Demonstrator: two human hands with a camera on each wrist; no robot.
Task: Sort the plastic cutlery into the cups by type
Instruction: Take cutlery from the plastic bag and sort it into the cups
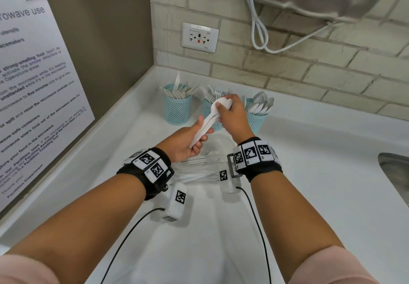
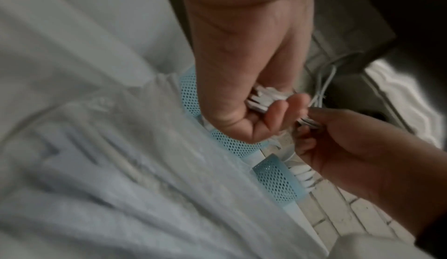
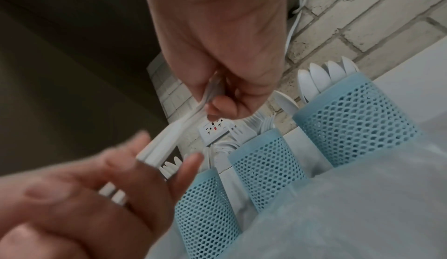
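Observation:
Over the white counter (image 1: 309,173) both hands hold one bundle of white plastic spoons (image 1: 212,115). My left hand (image 1: 190,142) grips the handle ends (image 2: 263,100). My right hand (image 1: 232,111) pinches the bowl ends (image 3: 208,98), just in front of the middle cup. Three blue mesh cups stand at the back: knives in the left cup (image 1: 177,106), forks in the middle cup (image 1: 209,106), spoons in the right cup (image 1: 256,117). More white cutlery (image 1: 203,162) lies loose on the counter under my wrists.
A wall outlet (image 1: 199,37) sits above the cups, and a white cable (image 1: 259,29) hangs on the brick wall. A steel sink (image 1: 396,173) opens at the right edge. A printed notice (image 1: 33,84) covers the left wall.

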